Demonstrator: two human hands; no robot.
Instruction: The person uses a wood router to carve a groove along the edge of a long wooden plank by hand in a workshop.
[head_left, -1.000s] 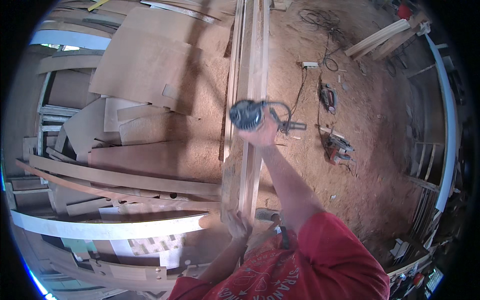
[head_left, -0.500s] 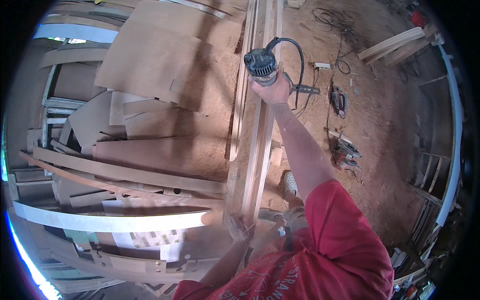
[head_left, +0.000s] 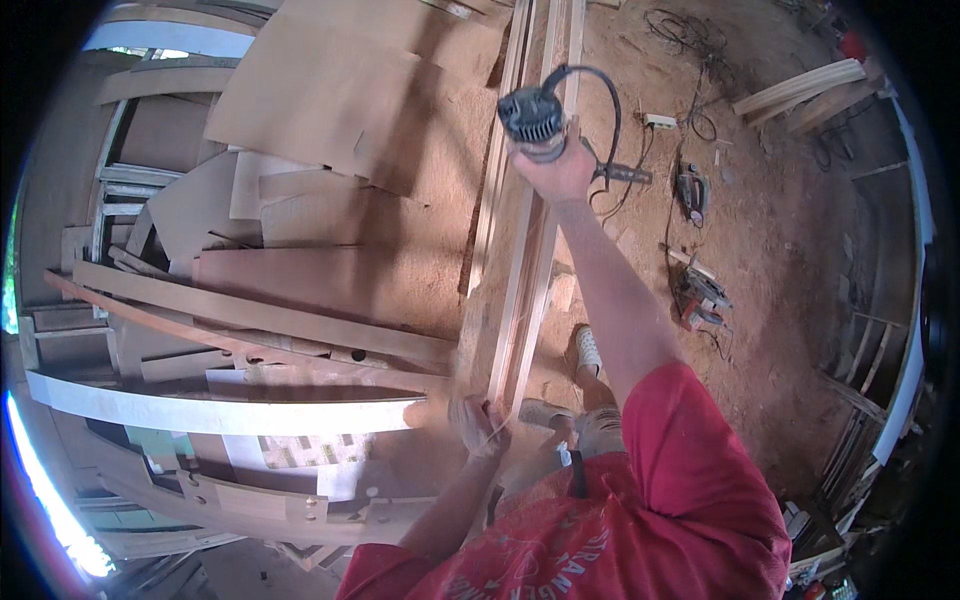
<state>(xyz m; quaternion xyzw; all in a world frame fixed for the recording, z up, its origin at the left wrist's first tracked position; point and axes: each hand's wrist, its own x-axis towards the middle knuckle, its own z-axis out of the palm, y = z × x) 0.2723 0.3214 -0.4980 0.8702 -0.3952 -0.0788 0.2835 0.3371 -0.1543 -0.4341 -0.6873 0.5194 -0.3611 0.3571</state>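
Note:
A dark, round-bodied power router (head_left: 532, 120) with a black cord curving from its top stands over long pale timber strips (head_left: 530, 265). Its lower body is wrapped by my right hand (head_left: 558, 172), arm stretched far forward. My hand hides part of the router's base, so I cannot see its bit. Close to my body, my left hand (head_left: 482, 427) is closed at the near end of the strips. A thin pale sliver crosses its fingers, but what they grip is too small to make out.
Boards and curved planks (head_left: 265, 320) fill the left side, with large brown sheets (head_left: 310, 95) beyond. On the dusty floor at right lie two other power tools (head_left: 690, 193), a white power strip (head_left: 659, 121) and tangled cords (head_left: 685, 32). Timber lengths (head_left: 800, 88) stick out at far right.
My view has shifted slightly, so the scene sits a little further right and higher. Both hands keep about the same places on the timber, and more of my shoes shows.

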